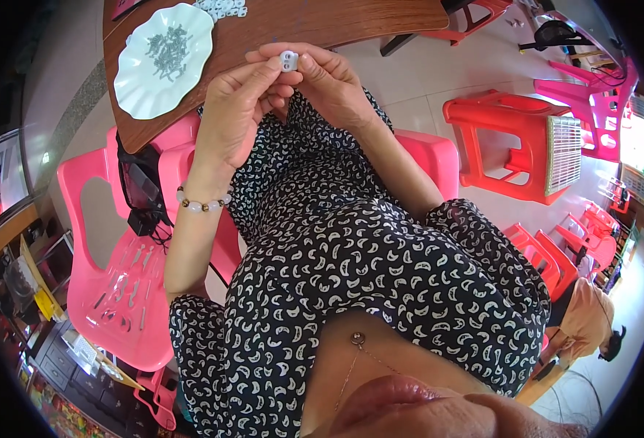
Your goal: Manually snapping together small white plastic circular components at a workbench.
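Over the table's front edge, my left hand (238, 98) and my right hand (329, 80) meet at the fingertips. Between them they pinch a small white plastic piece (289, 61) with two round holes showing dark centres. Both thumbs press on its sides, and the fingers curl behind it. To the left lies a white scalloped plate (136, 91) with a heap of small grey screw-like pins (169, 55). More small white pieces (223, 8) sit on the tabletop behind the plate.
The brown wooden table (263, 33) ends just in front of me. A pink chair (110, 292) with a black bag (141, 190) stands on my left. At right are a red stool (508, 146) and a white wire rack (563, 153). Another person (585, 317) bends at the far right.
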Action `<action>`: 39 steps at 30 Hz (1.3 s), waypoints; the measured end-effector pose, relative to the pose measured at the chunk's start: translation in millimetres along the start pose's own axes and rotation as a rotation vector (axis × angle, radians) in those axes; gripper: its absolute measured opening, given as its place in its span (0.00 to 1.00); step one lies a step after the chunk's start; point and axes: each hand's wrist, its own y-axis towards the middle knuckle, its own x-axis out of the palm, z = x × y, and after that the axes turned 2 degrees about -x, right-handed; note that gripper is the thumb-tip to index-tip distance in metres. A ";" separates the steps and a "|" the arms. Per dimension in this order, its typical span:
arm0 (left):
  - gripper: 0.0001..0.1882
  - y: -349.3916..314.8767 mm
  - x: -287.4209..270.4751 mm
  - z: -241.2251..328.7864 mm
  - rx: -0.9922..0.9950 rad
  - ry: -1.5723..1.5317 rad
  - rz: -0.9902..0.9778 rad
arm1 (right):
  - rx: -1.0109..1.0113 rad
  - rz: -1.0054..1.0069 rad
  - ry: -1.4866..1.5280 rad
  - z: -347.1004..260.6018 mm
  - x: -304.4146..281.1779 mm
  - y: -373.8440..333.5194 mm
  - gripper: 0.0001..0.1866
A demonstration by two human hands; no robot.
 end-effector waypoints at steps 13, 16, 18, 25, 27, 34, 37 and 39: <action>0.12 1.3 -3.4 -4.1 0.014 0.061 0.025 | -0.021 -0.008 0.068 5.8 0.4 -0.6 0.23; 0.12 1.9 -6.1 -4.3 0.003 0.034 0.015 | -0.016 -0.013 0.055 5.3 0.8 -0.3 0.23; 0.12 1.7 -7.2 -4.2 -0.004 0.014 0.008 | 0.023 0.002 0.030 4.7 1.0 -1.3 0.23; 0.13 2.5 -9.7 -6.1 -0.026 0.012 0.012 | 0.040 0.019 0.007 5.9 2.0 -2.9 0.23; 0.13 2.2 -10.8 -6.5 -0.028 0.021 0.015 | -0.002 0.058 0.033 6.1 6.6 -1.8 0.20; 0.13 2.5 -12.1 -5.1 -0.047 0.019 0.028 | 0.031 0.032 0.080 4.7 5.1 -3.0 0.20; 0.14 2.9 -13.6 -5.2 -0.059 0.016 0.028 | 0.037 0.035 0.090 5.2 5.4 -2.8 0.20; 0.14 2.6 -14.0 -4.6 -0.073 0.026 0.037 | 0.044 0.033 0.119 6.1 4.9 -3.2 0.19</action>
